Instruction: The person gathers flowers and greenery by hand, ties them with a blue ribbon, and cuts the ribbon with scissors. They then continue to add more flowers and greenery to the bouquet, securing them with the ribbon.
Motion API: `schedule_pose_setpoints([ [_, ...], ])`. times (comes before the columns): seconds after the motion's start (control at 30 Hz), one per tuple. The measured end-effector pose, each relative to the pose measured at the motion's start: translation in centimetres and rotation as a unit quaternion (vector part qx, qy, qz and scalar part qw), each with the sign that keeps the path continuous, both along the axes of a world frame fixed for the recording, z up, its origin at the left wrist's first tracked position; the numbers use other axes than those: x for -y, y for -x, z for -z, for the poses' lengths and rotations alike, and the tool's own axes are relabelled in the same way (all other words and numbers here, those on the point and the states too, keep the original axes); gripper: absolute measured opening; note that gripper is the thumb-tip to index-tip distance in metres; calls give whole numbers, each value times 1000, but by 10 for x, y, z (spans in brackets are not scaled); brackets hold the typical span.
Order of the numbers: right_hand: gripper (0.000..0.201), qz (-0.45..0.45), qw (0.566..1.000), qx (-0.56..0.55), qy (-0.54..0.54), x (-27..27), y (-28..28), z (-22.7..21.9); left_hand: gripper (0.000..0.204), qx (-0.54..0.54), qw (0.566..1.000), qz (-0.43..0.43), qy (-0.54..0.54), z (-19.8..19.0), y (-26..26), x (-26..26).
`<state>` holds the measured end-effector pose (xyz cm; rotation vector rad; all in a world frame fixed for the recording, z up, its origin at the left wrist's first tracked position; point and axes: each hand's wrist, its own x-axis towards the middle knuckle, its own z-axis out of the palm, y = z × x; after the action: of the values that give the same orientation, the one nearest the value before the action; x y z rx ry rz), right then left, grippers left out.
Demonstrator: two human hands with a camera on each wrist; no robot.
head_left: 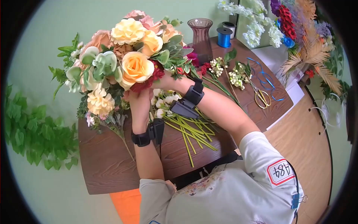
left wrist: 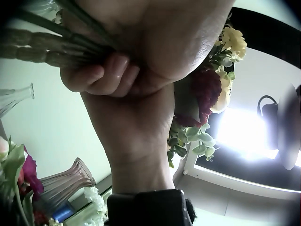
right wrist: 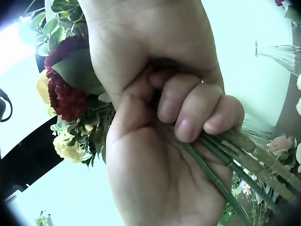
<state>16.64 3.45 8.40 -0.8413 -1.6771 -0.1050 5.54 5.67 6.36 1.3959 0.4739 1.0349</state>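
A large bouquet of peach, yellow and dark red flowers [head_left: 138, 69] is held up over the table's back left part. Just under its blooms, my left hand [head_left: 140, 106] and right hand [head_left: 167, 82] meet and grip the bundle. Curled fingers [left wrist: 113, 75] wrap round the green stems [left wrist: 42, 47] in the left wrist view. The right wrist view shows the hands overlapping, with the stems [right wrist: 221, 186] coming out below curled fingers [right wrist: 193, 106]. Blooms cover parts of both hands in the head view.
Cut green stems with white flowers [head_left: 192, 132] lie near the table's [head_left: 108, 160] middle. A glass vase [head_left: 201, 41] and a blue ribbon spool [head_left: 224, 37] stand behind. Gold-handled scissors [head_left: 262, 99], loose blue ribbon [head_left: 266, 80] and white berry sprigs [head_left: 236, 78] are at right.
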Motion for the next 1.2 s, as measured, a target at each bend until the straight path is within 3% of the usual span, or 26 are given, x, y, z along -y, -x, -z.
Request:
schedule_pose_setpoints([
  [0.13, 25, 15, 997, -2, 73, 7, -1, 3, 11, -42, 999, -15, 3, 1, 0, 4],
  [0.2, 26, 6, 996, -15, 93, 8, 2, 4, 4, -2, 999, 36, 30, 11, 1, 1],
  [0.27, 27, -2, 993, -27, 113, 10, 5, 3, 4, -64, 988, 22, -140, 25, 8, -15],
  [0.3, 27, -5, 992, -33, 123, 11, 6, 2, 5, -1, 982, 173, -76, 23, 15, -9],
  [0.33, 27, -8, 990, -39, 133, 12, 8, 1, 2, 30, 980, 186, -65, 21, 16, -6],
  [0.4, 28, -15, 987, -51, 153, 14, 12, -1, 9, -100, 989, 46, -96, 26, 13, -18],
  [0.43, 29, -18, 985, -58, 162, 15, 14, -2, 13, -30, 997, 37, 60, 31, 11, -17],
  [0.47, 29, -22, 983, -64, 172, 16, 16, -3, 14, -19, 997, -3, 71, 12, 10, 2],
  [0.53, 30, -27, 978, -77, 190, 19, 19, -5, 13, 0, 995, 57, 83, 18, 21, -12],
  [0.67, 31, -41, 968, -104, 225, 22, 23, -8, 12, 87, 991, 59, 79, 31, 22, -23],
  [0.73, 32, -49, 961, -116, 245, 23, 25, -8, 8, 127, 981, 144, 6, 33, 26, -29],
  [0.77, 36, -74, 960, -105, 249, 19, 18, -3, 8, 126, 981, 144, 8, 26, 20, -20],
  [0.83, 36, -101, 946, -112, 285, 38, 8, -5, 18, 44, 995, -62, 72, 5, 4, 2],
  [0.87, 36, -129, 932, -117, 319, 50, 1, -7, 18, 43, 994, -62, 73, 9, 5, -3],
  [0.93, 30, -58, 961, -57, 263, 68, -17, -9, 24, 38, 998, -9, 49, 19, 10, -16],
  [1.03, 22, 24, 952, -72, 296, 97, -62, 0, 28, 41, 995, 11, 85, -3, 13, -7],
  [1.07, 20, 66, 946, -86, 305, 109, -76, 3, 28, 41, 995, 9, 87, -6, 16, -7],
  [1.13, 18, 153, 915, -110, 358, 136, -94, -1, 28, 85, 989, 97, 72, -11, 20, -8],
  [1.2, 16, 231, 888, -115, 381, 151, -113, 15, 27, 90, 988, 99, 76, -12, 21, -11],
])
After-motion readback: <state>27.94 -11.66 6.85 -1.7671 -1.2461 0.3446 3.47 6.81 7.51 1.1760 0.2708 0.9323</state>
